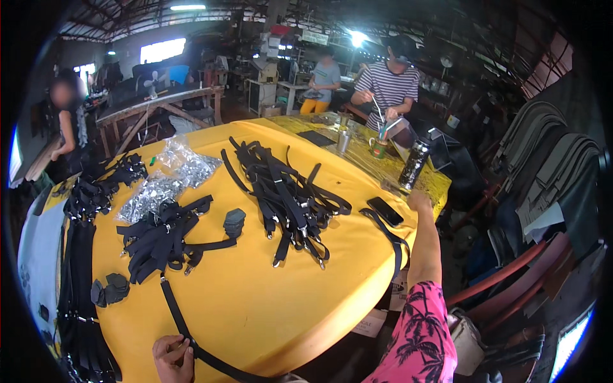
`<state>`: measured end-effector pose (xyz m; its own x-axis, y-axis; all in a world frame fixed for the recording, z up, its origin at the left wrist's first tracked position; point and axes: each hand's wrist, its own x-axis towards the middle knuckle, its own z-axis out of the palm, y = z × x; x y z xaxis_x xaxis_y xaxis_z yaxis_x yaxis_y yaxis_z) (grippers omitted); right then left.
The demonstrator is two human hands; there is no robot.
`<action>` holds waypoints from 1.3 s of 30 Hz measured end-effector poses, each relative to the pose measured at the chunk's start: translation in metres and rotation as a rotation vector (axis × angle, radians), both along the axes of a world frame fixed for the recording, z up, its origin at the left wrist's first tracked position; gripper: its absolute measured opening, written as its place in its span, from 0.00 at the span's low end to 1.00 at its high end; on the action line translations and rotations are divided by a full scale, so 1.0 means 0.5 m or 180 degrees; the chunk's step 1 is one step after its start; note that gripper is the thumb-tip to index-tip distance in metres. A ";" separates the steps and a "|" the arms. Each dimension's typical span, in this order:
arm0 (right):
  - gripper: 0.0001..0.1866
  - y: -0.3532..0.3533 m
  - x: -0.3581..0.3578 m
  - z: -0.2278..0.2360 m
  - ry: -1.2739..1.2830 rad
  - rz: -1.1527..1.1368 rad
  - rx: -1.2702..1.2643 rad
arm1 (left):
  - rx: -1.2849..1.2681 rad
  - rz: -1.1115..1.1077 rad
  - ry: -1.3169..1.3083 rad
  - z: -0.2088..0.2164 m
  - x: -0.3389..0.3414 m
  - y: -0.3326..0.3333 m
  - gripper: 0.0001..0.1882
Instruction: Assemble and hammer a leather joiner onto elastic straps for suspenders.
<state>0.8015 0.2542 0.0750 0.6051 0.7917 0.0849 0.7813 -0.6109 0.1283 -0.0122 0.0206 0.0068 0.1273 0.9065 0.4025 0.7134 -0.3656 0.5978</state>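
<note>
My left hand (174, 359) pinches a black strap (171, 303) at the near edge of the yellow-covered table (300, 313). A metal clip shows at the strap's upper end, and its lower part runs right, out of view. My right arm stretches to the table's far right edge. There my right hand (419, 201) is closed beside a slim tool-like object (397, 189), too small to make out. A black phone (385, 210) and a loose black strap (391, 233) lie nearest to it. A tall dark shiny bottle (415, 163) stands just beyond.
A large heap of black clipped straps (281, 191) covers mid-table. To its left are a smaller heap (163, 242), dark grey patches (234, 223) and plastic bags of metal clips (169, 179). Long straps (80, 287) hang at left. A person (389, 89) works across the table; others stand farther off.
</note>
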 end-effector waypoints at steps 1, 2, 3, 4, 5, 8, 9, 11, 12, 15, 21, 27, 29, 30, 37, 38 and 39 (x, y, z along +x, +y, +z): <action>0.21 0.005 0.008 0.018 0.0213 -0.0047 0.0459 | 0.0017 0.0013 -0.0032 -0.002 0.001 0.003 0.10; 0.21 0.002 0.015 0.017 0.0429 -0.0093 0.0914 | 0.0028 0.0030 -0.0057 -0.003 -0.001 0.006 0.09; 0.21 -0.022 0.028 0.016 0.0419 -0.0137 0.0903 | 0.0013 -0.0014 -0.0061 -0.003 -0.003 0.011 0.09; 0.22 -0.053 0.053 0.027 0.0549 0.0054 0.1334 | 0.0034 -0.0080 -0.0124 -0.004 -0.004 0.019 0.09; 0.23 -0.061 0.025 0.046 0.0714 0.0312 0.1750 | 0.0048 -0.0077 -0.0164 -0.003 -0.003 0.018 0.09; 0.22 -0.174 -0.086 0.081 0.1355 0.0500 0.2768 | 0.0066 -0.0070 -0.0177 0.001 -0.003 0.016 0.09; 0.21 -0.207 -0.129 0.092 0.1797 0.0650 0.3418 | 0.0072 -0.0071 -0.0200 0.000 -0.004 0.011 0.09; 0.18 -0.286 -0.256 0.124 0.2346 0.0955 0.3931 | -0.0051 0.0009 -0.0205 0.000 -0.013 -0.001 0.09; 0.18 -0.318 -0.318 0.133 0.2338 0.0939 0.3950 | -0.0041 -0.0011 -0.0198 -0.003 -0.016 -0.007 0.09; 0.18 -0.367 -0.474 0.148 0.2705 0.1440 0.4331 | 0.0062 -0.0074 -0.0203 -0.006 -0.022 -0.005 0.10; 0.16 -0.398 -0.670 0.096 0.4372 0.0705 0.4171 | 0.0193 0.0046 -0.0255 -0.039 -0.020 -0.002 0.10; 0.19 -0.494 -0.808 0.009 0.4559 0.2142 0.1627 | 0.0033 -0.0202 -0.0040 -0.009 -0.023 0.032 0.11; 0.17 -0.497 -0.882 0.016 0.3770 0.2497 0.0441 | 0.0128 -0.0367 -0.0038 -0.007 -0.035 0.041 0.11; 0.16 -0.492 -0.934 0.021 0.3033 0.3217 0.0438 | 0.0160 -0.0366 -0.0027 -0.004 -0.039 0.038 0.11; 0.15 -0.470 -1.113 -0.023 0.2121 0.3931 -0.0998 | 0.0200 -0.0359 -0.0150 -0.030 -0.046 0.021 0.11; 0.15 -0.470 -1.118 -0.028 0.1954 0.4062 -0.0729 | 0.0187 -0.0374 -0.0151 -0.027 -0.047 0.018 0.11; 0.15 -0.469 -1.122 -0.032 0.1785 0.4186 -0.0464 | 0.0171 -0.0390 -0.0156 -0.025 -0.048 0.016 0.11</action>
<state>0.2405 0.0199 0.0592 -0.6331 0.7728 -0.0442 0.7253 0.5724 -0.3824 -0.0364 0.0285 -0.0059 0.2146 0.8624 0.4585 0.6320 -0.4805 0.6080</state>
